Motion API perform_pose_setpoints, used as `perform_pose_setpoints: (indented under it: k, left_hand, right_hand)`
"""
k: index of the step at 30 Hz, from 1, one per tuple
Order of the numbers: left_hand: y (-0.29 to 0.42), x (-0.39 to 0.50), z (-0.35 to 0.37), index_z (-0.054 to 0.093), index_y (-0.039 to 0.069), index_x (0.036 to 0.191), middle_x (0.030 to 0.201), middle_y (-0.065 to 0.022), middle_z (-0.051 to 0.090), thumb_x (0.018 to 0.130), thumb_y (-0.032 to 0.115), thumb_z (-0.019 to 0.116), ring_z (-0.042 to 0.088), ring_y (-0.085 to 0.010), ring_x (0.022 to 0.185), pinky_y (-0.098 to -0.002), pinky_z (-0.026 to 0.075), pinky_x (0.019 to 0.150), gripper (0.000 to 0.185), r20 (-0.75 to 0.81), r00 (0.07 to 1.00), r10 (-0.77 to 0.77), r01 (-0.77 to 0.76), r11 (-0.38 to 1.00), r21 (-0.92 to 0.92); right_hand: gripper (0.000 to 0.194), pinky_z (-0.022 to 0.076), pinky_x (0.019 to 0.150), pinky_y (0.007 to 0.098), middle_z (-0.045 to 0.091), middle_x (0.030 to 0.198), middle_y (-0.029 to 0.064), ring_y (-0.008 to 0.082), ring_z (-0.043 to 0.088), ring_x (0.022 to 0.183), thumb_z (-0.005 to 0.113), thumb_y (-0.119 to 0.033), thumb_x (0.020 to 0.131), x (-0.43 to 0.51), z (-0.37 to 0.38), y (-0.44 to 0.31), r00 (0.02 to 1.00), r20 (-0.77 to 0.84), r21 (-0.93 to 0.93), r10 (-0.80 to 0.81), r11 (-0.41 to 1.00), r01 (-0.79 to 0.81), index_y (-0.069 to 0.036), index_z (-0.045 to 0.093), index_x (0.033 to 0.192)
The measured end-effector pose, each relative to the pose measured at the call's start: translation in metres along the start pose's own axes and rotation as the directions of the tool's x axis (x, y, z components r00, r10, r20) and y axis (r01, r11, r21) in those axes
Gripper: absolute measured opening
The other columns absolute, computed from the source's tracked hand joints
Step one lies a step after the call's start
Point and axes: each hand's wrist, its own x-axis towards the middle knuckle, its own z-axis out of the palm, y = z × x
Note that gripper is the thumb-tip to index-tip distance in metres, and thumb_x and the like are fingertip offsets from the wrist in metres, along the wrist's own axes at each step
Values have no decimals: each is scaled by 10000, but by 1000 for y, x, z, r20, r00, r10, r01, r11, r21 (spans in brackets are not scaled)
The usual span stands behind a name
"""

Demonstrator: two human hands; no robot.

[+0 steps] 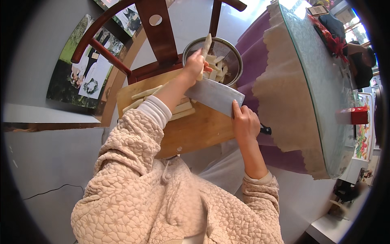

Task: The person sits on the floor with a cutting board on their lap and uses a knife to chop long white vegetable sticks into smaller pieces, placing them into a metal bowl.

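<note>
My left hand [196, 65] grips a long, pale peeled root vegetable [207, 45] above the rim of a round metal strainer bowl [239, 62]. Several cut pale pieces [218, 67] lie inside that bowl. A broad cleaver [216, 96] is in my right hand [246, 120], its forefinger laid along the blade and its black handle end [266, 130] showing past the palm. The blade lies over the far right part of a wooden cutting board [195, 134], close to the vegetable's lower end. More peeled lengths [182, 110] rest on the board, partly hidden by my left forearm.
Behind the board stands a dark red wooden chair [158, 36]. A glass-topped table [313, 91] with a purple and beige cloth [280, 106] is at the right, bearing a red box [359, 116]. Large framed photographs [91, 67] lean at the left wall.
</note>
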Motion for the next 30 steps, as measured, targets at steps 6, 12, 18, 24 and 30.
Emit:
perform_pose_setpoints:
  k: [6,12,18,24,30]
  left_hand:
    - [21,-34,-39,355,105,1424,839,-71,520,857,85,332,575,-167,723,-319,504,693,569,46,999,-20,27,987,-158]
    - [19,-133,-83,346,140,1413,829,-60,499,810,59,357,497,-144,665,-261,471,599,608,262,965,-20,142,880,-454]
    - [-37,-226,-98,361,202,1401,863,-94,493,816,50,360,458,-152,655,-229,418,502,604,314,897,-311,442,619,-649]
    - [-123,-267,-91,453,115,1246,877,-110,514,848,80,378,456,-179,671,-242,392,458,407,385,819,-426,529,298,-795]
    - [-142,-280,-76,535,37,993,849,-99,509,936,211,408,449,-170,650,-242,389,433,223,334,707,-623,556,199,-807]
  right_hand:
    - [443,486,585,349,561,721,27,218,601,670,730,-86,664,-23,-8,-2,992,92,90,81,992,-89,-159,670,1097]
    - [431,465,535,357,567,702,33,236,595,627,733,-80,663,-58,-27,-15,968,141,261,207,936,-238,-137,677,1087]
    - [423,474,541,361,594,730,59,267,602,626,717,-71,690,-88,-36,-45,960,141,413,242,867,-279,-136,667,1105]
    - [389,483,530,367,579,700,45,262,599,608,698,-118,715,-112,-36,-85,959,262,459,112,859,-226,-207,667,1092]
    - [467,474,542,371,557,703,50,259,596,628,711,-107,676,-126,-34,-105,909,410,463,-81,877,-131,-209,656,1129]
